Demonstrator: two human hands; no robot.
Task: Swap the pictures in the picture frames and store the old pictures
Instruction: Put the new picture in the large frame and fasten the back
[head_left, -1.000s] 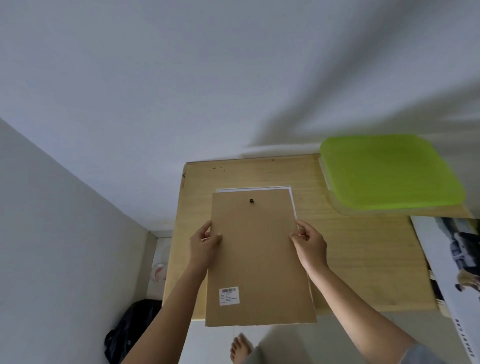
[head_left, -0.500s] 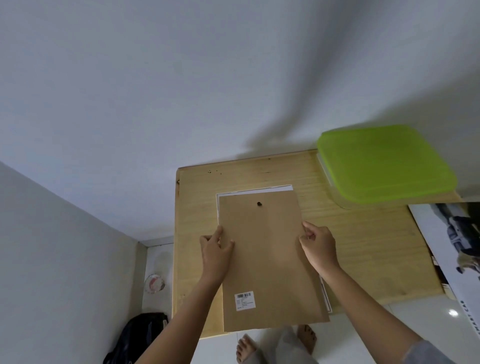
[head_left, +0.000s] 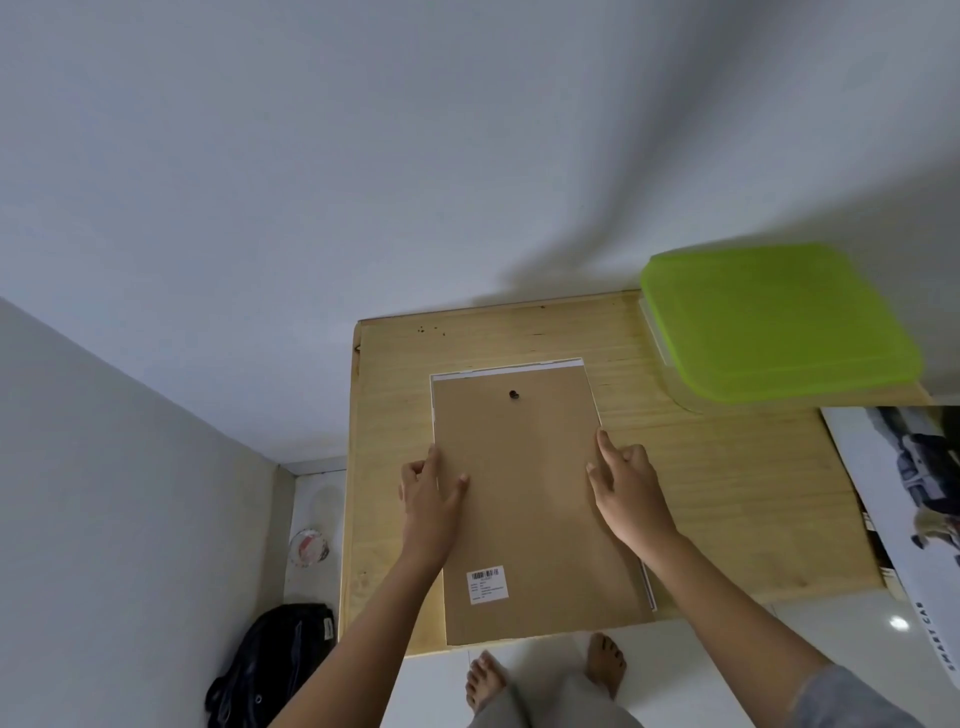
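A brown backing board (head_left: 530, 499) with a barcode sticker (head_left: 487, 584) and a small dark hanger (head_left: 514, 395) lies flat on a white picture frame (head_left: 509, 367), whose rim shows along the far and right edges. The frame lies face down on the wooden table (head_left: 727, 493). My left hand (head_left: 428, 491) rests on the board's left edge, thumb spread on top. My right hand (head_left: 626, 488) touches the right edge with a straight index finger. A printed picture (head_left: 904, 499) of a car lies at the table's right side.
A clear box with a green lid (head_left: 774, 327) stands at the table's far right corner. A black bag (head_left: 275, 665) and a small round object (head_left: 309, 545) lie on the floor to the left. White walls close the far side and the left.
The board, held tilted above the frame a second ago, has come down flat onto it and slid toward the far rim. Both hands went from pinching its edges to resting on them.
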